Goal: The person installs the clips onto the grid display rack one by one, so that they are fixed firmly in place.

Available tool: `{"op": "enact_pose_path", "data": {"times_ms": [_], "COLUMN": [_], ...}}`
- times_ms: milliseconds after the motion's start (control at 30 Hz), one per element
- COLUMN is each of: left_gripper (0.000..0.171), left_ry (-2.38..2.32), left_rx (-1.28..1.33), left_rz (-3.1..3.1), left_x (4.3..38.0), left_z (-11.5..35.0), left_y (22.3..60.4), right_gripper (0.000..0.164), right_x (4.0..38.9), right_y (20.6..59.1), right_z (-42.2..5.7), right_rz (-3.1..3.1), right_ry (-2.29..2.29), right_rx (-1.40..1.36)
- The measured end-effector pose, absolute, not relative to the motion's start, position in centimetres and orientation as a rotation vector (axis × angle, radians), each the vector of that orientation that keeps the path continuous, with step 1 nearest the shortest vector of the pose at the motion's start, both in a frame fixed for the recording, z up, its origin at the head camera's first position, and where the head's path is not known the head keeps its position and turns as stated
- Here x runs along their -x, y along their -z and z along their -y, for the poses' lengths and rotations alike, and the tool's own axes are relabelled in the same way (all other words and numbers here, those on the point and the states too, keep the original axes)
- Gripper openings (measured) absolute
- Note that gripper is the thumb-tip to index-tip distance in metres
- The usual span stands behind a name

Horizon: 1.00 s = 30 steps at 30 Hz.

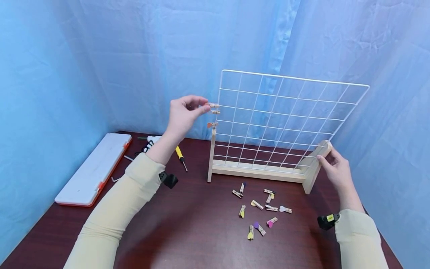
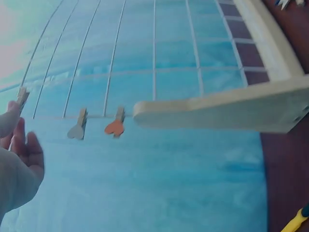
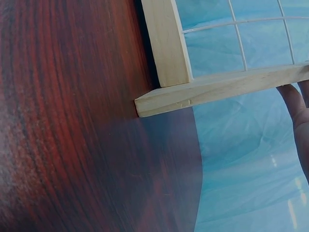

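My left hand [image 1: 183, 116] pinches a small wooden clothespin [image 1: 213, 105] at the left edge of a white wire grid [image 1: 283, 77]. Below it on that same edge wire sit two more: a clothespin with a grey heart [image 2: 77, 131] and one with an orange heart [image 2: 115, 127]. The grid leans back in a pale wooden stand [image 1: 258, 171]. At the stand's right upright [image 1: 312, 173], my right hand [image 1: 337, 170] grips the wood near its top, thumb in front. In the right wrist view only part of that hand's fingers [image 3: 294, 104] shows, against the upright.
Several heart clothespins [image 1: 256, 204] lie scattered on the dark table [image 1: 188, 228] before the stand. A white case with an orange edge [image 1: 92, 170] lies at the left. Between it and the stand are a yellow screwdriver [image 1: 179, 153] and other tools, partly behind my left arm. Blue curtains hang behind.
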State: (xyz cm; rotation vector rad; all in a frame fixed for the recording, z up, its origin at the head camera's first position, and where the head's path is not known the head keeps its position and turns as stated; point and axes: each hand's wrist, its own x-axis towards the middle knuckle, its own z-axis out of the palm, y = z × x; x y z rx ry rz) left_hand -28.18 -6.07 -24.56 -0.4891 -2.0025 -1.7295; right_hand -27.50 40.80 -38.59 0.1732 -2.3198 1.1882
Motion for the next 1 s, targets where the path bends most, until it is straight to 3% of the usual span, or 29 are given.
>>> {"op": "enact_pose_path", "data": {"times_ms": [367, 1000], "left_gripper": [0.023, 0.031], "left_ry": [1.63, 1.624], "left_rx": [0.36, 0.426], "left_rz": [1.93, 2.007], "left_x": [33.3, 34.5], "left_z": [6.1, 5.2], "left_y": [25.4, 25.9], "right_gripper": [0.049, 0.043], "right_x": [27.3, 27.2], "right_y": [38.3, 38.3], "right_z": [-40.6, -40.5], "right_rz": [2.347, 2.319], "right_ry": [-1.16, -1.162], "right_rx": [-0.156, -0.184]}}
